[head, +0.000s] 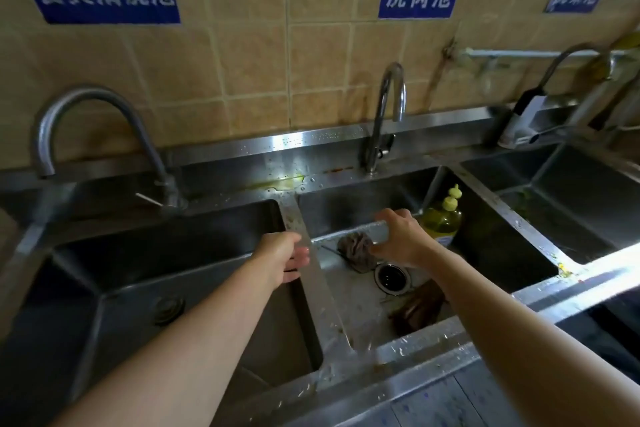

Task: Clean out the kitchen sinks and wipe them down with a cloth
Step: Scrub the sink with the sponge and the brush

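Three steel sinks stand in a row. In the middle sink [349,308] a crumpled grey-brown cloth [355,248] lies just behind the drain [393,277]. My right hand [401,241] is down in this sink at the foot of the back wall, fingers curled, pinching the cloth's right end with the thumb. My left hand [285,253] rests against the divider [325,295] between the left sink [166,253] and the middle one, fingers fairly straight, holding nothing. A brown scrap [420,303] lies on the middle sink's floor near the front.
A yellow detergent bottle [443,218] stands at the back right of the middle sink. Curved taps rise behind the left sink [86,104] and the middle sink [388,107]. The right sink [571,204] holds greenish residue. The wet front rim [433,340] carries food bits.
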The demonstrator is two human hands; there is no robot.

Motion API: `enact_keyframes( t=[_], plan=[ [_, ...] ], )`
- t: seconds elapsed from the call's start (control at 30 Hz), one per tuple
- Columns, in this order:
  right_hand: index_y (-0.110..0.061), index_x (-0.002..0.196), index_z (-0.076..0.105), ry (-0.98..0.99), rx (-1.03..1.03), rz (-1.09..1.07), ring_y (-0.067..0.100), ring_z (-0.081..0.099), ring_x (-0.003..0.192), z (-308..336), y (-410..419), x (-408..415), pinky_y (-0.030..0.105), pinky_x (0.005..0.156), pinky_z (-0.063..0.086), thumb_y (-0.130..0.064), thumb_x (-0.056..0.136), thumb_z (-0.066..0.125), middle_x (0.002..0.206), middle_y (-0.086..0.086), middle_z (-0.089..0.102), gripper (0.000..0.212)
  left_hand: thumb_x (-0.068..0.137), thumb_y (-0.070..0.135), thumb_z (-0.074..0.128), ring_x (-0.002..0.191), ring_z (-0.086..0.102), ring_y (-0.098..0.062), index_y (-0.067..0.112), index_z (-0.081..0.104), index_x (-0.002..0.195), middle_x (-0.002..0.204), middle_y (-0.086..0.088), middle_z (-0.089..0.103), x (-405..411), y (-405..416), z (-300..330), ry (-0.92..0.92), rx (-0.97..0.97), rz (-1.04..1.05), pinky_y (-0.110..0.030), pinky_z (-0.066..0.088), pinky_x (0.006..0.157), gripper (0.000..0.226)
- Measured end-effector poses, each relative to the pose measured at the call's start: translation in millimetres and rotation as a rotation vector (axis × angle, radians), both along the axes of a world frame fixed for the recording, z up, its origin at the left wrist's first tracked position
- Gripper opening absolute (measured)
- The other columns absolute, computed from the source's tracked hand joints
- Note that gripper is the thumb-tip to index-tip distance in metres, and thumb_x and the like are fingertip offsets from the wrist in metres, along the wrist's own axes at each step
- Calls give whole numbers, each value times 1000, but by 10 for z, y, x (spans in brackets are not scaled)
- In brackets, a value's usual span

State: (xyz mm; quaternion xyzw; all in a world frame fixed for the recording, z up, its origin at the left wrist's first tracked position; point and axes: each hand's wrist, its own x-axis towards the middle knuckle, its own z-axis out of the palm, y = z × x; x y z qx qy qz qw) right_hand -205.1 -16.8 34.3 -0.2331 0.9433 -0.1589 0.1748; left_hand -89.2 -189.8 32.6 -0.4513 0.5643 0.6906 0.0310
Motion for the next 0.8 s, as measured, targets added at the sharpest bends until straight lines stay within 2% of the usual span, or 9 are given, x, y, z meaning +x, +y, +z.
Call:
enact_keyframes(
  t=[0.1,0.17,0.33,0.5,0.6,0.63,0.7,0.73,0.8],
  plan=[
    [-21,142,35,-10,43,-41,35,35,129,-109,248,-223,41,105,38,-33,79,71,140,15,33,73,98,17,44,63,54,-15,15,53,93,76,-2,59,-254,178,-128,-13,11,-39,-25,37,63,10],
    [-20,143,35,-15,66,-59,35,34,130,-183,404,-412,41,106,37,-35,78,73,142,15,32,76,98,18,44,61,54,-13,16,53,99,76,-1,59,-464,311,-233,-35,9,-68,-25,36,62,10],
    [-17,142,34,-49,112,-66,40,38,127,-465,791,-1030,40,101,39,-22,84,64,139,19,34,66,96,19,48,62,56,-13,20,50,87,77,-1,61,-1051,703,-571,-84,-34,-109,-25,38,59,10],
    [-16,143,33,-127,143,-63,40,41,122,-850,1203,-1670,40,99,40,-24,83,63,134,21,37,67,95,22,51,64,56,-14,22,51,84,78,0,60,-1717,1233,-998,-146,-88,-196,-27,40,65,11],
    [-19,142,35,-183,160,-75,39,41,122,-1099,1450,-1984,40,99,41,-20,85,59,134,20,37,62,94,15,55,60,51,-13,15,52,89,75,-5,57,-2112,1613,-1265,-180,-146,-260,-20,45,43,6],
    [-19,141,36,-203,163,-74,38,41,122,-1178,1524,-2068,40,99,42,-18,85,58,134,19,37,59,92,11,57,61,53,-16,12,53,88,77,-10,57,-2235,1734,-1369,-185,-168,-277,-19,49,44,6],
    [-16,139,37,-234,163,-62,38,41,122,-1330,1651,-2213,41,99,41,-15,87,55,134,19,37,55,88,8,61,78,62,-28,4,60,86,87,-23,62,-2453,1950,-1600,-217,-220,-316,-34,58,73,4],
    [-14,138,36,-246,165,-57,40,41,122,-1402,1714,-2282,41,99,41,-14,88,54,133,20,37,54,86,8,61,91,64,-33,-2,63,90,96,-27,64,-2555,2056,-1723,-248,-249,-347,-42,55,83,10],
    [-11,140,34,-268,164,-51,43,41,122,-1527,1835,-2404,41,101,39,-13,87,53,133,23,37,56,85,11,62,104,61,-38,-6,65,102,109,-29,63,-2733,2233,-1970,-315,-316,-433,-45,50,88,24]
  ],
)
